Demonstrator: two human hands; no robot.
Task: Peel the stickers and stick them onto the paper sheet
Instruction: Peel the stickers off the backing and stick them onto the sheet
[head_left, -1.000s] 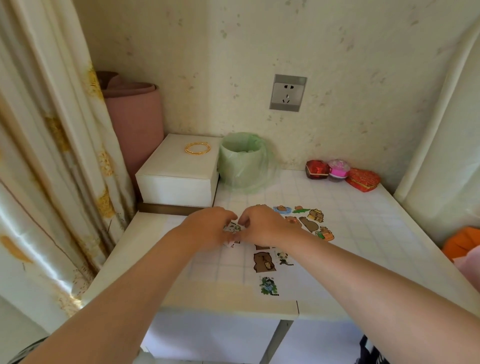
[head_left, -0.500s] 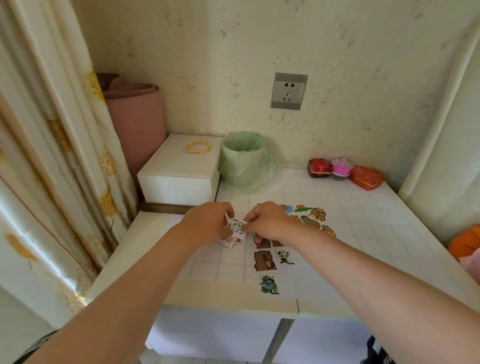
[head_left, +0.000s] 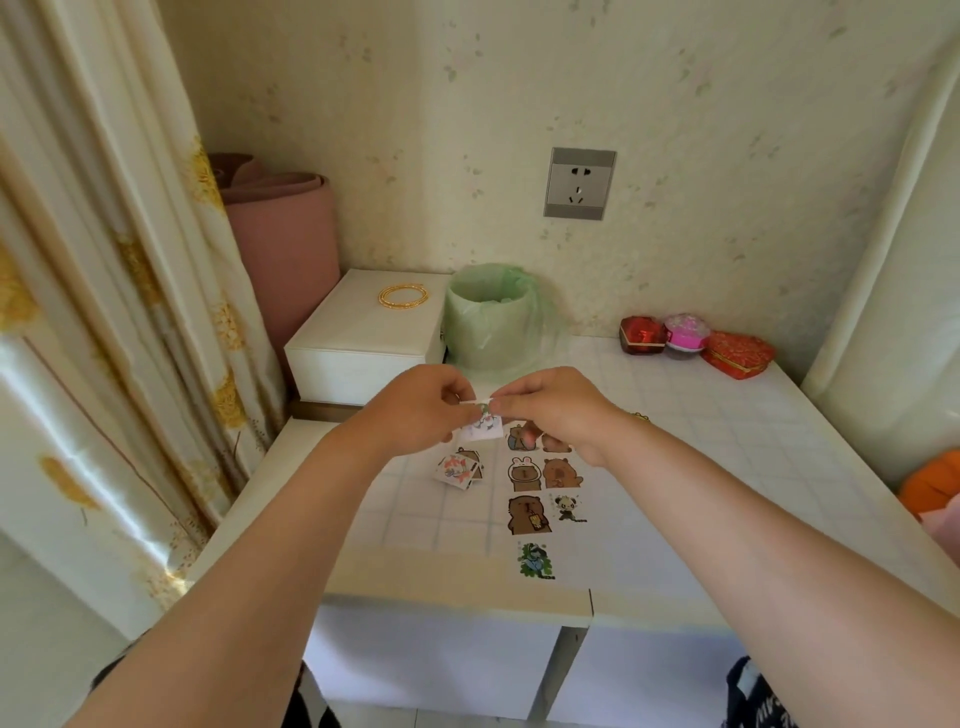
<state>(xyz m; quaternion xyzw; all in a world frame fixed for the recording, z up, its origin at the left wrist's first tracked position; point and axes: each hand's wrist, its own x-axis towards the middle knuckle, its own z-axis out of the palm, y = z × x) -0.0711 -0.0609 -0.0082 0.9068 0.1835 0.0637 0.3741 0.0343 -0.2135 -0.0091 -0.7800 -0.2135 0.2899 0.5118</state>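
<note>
A small white sticker piece (head_left: 484, 425) hangs above the table, pinched at its top edge by both hands. My left hand (head_left: 421, 408) pinches it from the left and my right hand (head_left: 553, 408) from the right, fingertips almost meeting. Under the hands lies the paper sheet (head_left: 602, 525), nearly the same white as the table, with several cartoon stickers (head_left: 540, 475) stuck on it. A little pile of loose stickers (head_left: 460, 469) rests on the table to the left of the sheet.
A green-lined bin (head_left: 491, 317) and a white box (head_left: 371, 335) with a gold bangle (head_left: 403, 296) stand at the back. Red and pink trinket boxes (head_left: 691, 340) sit back right. A curtain (head_left: 104, 312) hangs left; the table's front edge (head_left: 457, 597) is near.
Both hands have risen from the table surface, lifting the small sticker piece off the pile. More of the stickers on the sheet show beneath them.
</note>
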